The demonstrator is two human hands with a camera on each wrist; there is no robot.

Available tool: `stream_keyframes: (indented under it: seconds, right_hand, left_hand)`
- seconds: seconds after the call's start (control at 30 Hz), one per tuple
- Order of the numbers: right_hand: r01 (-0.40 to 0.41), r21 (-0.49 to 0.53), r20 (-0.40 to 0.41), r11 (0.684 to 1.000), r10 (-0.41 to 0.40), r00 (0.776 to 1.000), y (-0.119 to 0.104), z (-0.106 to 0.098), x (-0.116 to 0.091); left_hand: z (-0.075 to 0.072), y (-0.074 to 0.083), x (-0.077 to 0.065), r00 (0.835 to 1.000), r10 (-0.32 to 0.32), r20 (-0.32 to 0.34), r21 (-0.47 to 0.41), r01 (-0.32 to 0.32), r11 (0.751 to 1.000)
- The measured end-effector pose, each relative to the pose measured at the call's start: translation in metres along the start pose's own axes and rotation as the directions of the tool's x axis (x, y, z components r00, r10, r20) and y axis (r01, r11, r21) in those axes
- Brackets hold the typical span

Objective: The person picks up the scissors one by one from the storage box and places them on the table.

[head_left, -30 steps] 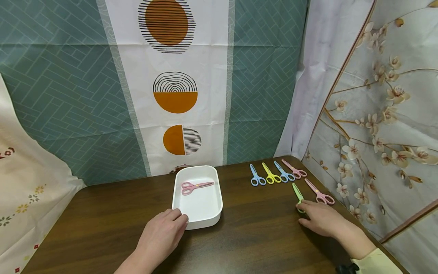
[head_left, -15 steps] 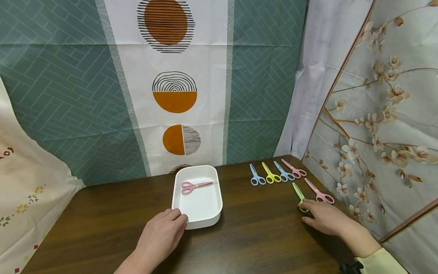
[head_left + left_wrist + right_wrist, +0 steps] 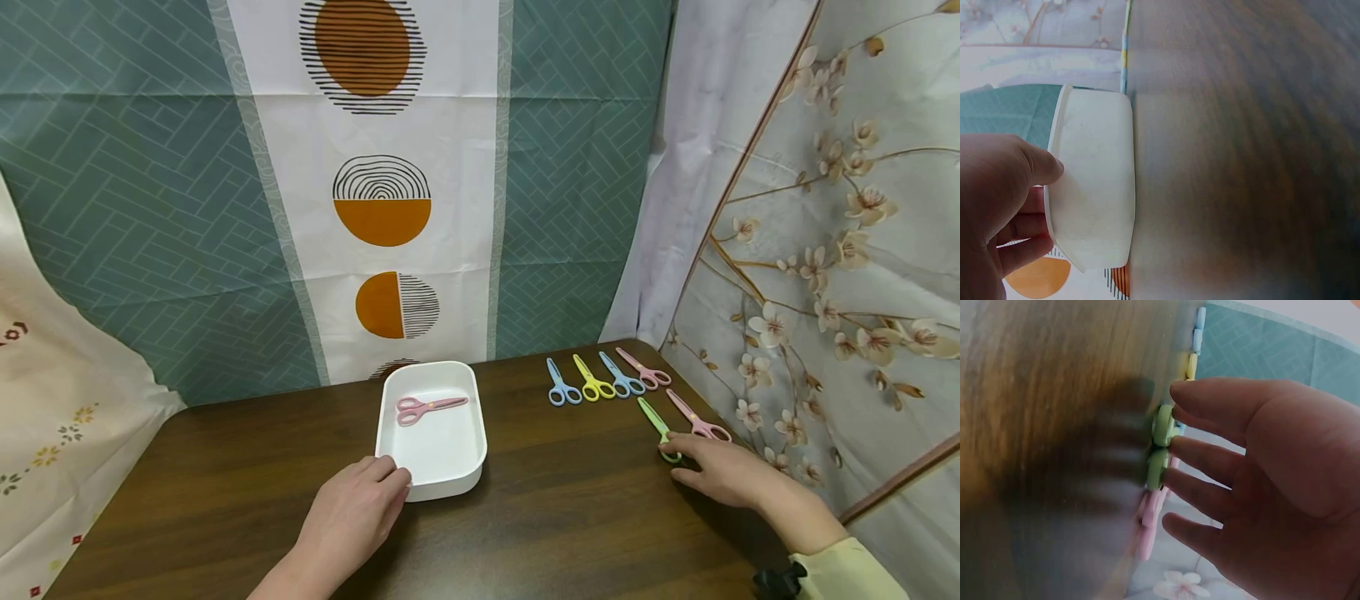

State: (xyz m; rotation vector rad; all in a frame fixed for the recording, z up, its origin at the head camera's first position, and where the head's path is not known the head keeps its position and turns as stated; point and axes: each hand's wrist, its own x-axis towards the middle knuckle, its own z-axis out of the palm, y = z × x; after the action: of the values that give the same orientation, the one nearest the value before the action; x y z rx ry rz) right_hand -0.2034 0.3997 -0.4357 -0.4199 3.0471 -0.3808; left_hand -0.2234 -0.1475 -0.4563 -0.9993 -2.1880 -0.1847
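Observation:
In the head view my left hand [image 3: 348, 517] holds the near left corner of a white plastic tray [image 3: 444, 457]. The left wrist view shows the thumb outside the tray's wall [image 3: 1094, 181] and the fingers over its rim. A pair of pink scissors [image 3: 431, 407] lies inside. At the right side of the table my right hand [image 3: 731, 473] touches the handle loops of the green scissors [image 3: 652, 413], which lie flat. Seen from the right wrist, its fingertips meet the green loops [image 3: 1163, 425] with fingers fairly straight and spread, not curled round them.
Beyond the green scissors lie blue scissors [image 3: 558, 385], yellow scissors [image 3: 587, 376], another blue pair [image 3: 621, 379] and pink scissors [image 3: 643, 371]. More pink scissors [image 3: 693, 419] lie beside my right hand. Hanging cloths border the brown table [image 3: 540, 517].
My right hand has slid slightly right, and the handle end of the green scissors has swung right with it. My left hand and the tray have stayed in place.

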Motion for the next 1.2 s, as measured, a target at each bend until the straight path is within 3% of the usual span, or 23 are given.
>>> stream_keyframes:
  seconds: [0.5, 1.03, 1.2]
  right_hand:
    - [0.010, 0.055, 0.008, 0.998, -0.010, 1.000, 0.010, -0.001, -0.001]
    - [0.032, 0.049, -0.013, 0.998, -0.031, 0.999, 0.015, 0.001, -0.001]
    - [0.017, 0.016, -0.069, 1.000, -0.016, 0.997, 0.016, 0.004, -0.002]
  left_hand:
    - [0.000, -0.001, 0.000, 1.000, -0.009, 0.017, 0.009, 0.008, 1.000]
    - [-0.001, -0.001, -0.001, 1.000, -0.017, 0.025, 0.009, 0.017, 1.000]
    - [-0.002, 0.001, 0.000, 0.999, -0.017, 0.031, 0.005, 0.017, 1.000]
